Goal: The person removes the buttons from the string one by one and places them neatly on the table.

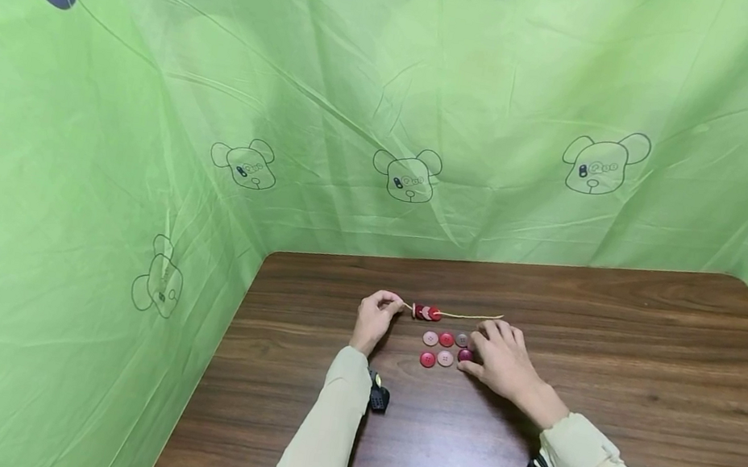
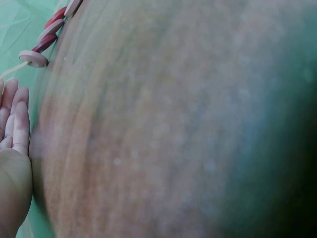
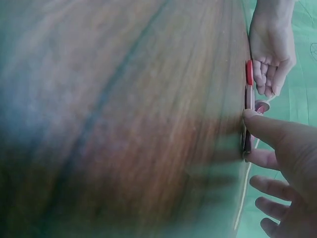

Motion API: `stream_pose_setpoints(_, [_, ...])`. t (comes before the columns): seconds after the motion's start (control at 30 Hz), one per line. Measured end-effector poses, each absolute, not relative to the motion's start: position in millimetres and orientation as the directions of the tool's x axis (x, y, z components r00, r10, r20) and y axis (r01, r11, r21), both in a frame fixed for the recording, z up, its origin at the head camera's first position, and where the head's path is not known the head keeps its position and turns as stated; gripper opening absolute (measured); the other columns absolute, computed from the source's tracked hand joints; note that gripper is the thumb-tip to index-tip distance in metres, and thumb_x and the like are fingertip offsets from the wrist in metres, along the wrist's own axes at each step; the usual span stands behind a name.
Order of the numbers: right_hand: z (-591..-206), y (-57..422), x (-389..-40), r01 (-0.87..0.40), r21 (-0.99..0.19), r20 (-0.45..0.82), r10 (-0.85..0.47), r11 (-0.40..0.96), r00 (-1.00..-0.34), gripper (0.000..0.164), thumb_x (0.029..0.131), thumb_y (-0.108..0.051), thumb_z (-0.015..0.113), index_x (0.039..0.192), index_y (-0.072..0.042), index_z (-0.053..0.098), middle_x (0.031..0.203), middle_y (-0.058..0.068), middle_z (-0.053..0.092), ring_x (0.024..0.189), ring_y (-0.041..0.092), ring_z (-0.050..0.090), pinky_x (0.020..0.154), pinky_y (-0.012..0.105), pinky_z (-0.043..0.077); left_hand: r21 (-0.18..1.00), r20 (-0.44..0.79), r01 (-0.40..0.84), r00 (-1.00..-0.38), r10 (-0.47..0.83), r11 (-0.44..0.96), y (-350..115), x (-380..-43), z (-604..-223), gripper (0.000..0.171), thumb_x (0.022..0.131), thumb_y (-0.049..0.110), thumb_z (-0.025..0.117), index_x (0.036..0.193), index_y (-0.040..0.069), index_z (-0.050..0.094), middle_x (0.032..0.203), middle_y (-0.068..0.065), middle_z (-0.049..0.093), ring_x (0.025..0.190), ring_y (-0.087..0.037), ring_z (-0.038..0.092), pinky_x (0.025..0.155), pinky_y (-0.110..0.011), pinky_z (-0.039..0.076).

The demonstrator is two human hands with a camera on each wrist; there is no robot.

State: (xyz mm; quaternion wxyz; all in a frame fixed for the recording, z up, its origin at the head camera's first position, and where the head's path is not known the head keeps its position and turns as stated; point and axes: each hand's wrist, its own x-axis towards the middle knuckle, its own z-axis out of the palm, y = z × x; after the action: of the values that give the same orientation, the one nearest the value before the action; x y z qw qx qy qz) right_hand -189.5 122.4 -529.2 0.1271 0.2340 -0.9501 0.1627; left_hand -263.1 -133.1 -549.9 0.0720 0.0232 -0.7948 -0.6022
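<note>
Beside the left end of a yellow cord (image 1: 467, 316), my left hand (image 1: 375, 320) pinches the cord between thumb and fingers. Several red, pink and dark red buttons (image 1: 426, 313) are threaded on it in a short stack, just right of that hand. Below the cord, loose buttons lie in two rows, among them a red one (image 1: 427, 360), a pale pink one (image 1: 446, 358) and a mauve one (image 1: 462, 340). My right hand (image 1: 504, 362) has its thumb and index finger about a dark purple button (image 1: 466, 355) at the lower row's right end; its other fingers are spread.
The brown wooden table (image 1: 652, 376) extends widely to the right and in front of the arms. Green cloth walls (image 1: 509, 124) with printed bear faces stand at its back and sides. A black wrist device (image 1: 379, 394) sits at the left cuff.
</note>
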Motion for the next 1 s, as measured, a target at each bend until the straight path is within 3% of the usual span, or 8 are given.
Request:
stream_pose_setpoints(0.27, [-531, 122, -188, -0.491, -0.244, 0.335, -0.403, 0.836, -0.852, 0.036, 0.074, -0.045, 0.078, 0.085, -0.015, 0.06, 0.112, 0.012, 0.056, 0.112, 0.035, 0.046, 0.091, 0.053, 0.033, 0.961, 0.083, 0.047, -0.989, -0.124, 0.273, -134, -262, -550, 0.008, 0.089, 0.012, 0.067, 0.089, 0.005, 0.07, 0.087, -0.013, 0.074, 0.084, -0.025, 0.07, 0.07, -0.021, 0.047])
stream_pose_setpoints(0.5, [-528, 122, -190, -0.477, -0.307, 0.348, -0.369, 0.824, -0.862, 0.035, 0.076, -0.044, 0.077, 0.087, -0.014, 0.063, 0.114, 0.013, 0.058, 0.114, 0.037, 0.046, 0.093, 0.054, 0.032, 0.959, 0.086, 0.049, -0.989, -0.122, 0.278, -135, -261, -550, 0.007, 0.089, 0.012, 0.067, 0.089, 0.006, 0.07, 0.087, -0.012, 0.074, 0.085, -0.025, 0.07, 0.071, -0.022, 0.048])
stream_pose_setpoints(0.8, [-523, 116, -205, -0.432, -0.376, 0.313, -0.327, 0.82, -0.892, 0.029, 0.082, -0.039, 0.073, 0.092, -0.013, 0.064, 0.115, 0.013, 0.057, 0.115, 0.038, 0.045, 0.093, 0.056, 0.032, 0.954, 0.095, 0.056, -0.988, -0.119, 0.294, -134, -263, -552, 0.008, 0.089, 0.016, 0.067, 0.088, 0.009, 0.07, 0.083, -0.004, 0.074, 0.079, -0.013, 0.068, 0.072, -0.022, 0.049])
stream_pose_setpoints(1.0, [-526, 108, -218, -0.399, -0.453, 0.285, -0.294, 0.797, -0.912, 0.03, 0.083, -0.035, 0.072, 0.098, -0.01, 0.066, 0.113, 0.012, 0.057, 0.115, 0.038, 0.044, 0.091, 0.055, 0.031, 0.957, 0.098, 0.061, -0.988, -0.117, 0.282, -134, -264, -553, 0.008, 0.089, 0.016, 0.068, 0.087, 0.008, 0.07, 0.083, -0.004, 0.073, 0.077, -0.011, 0.067, 0.071, -0.022, 0.049])
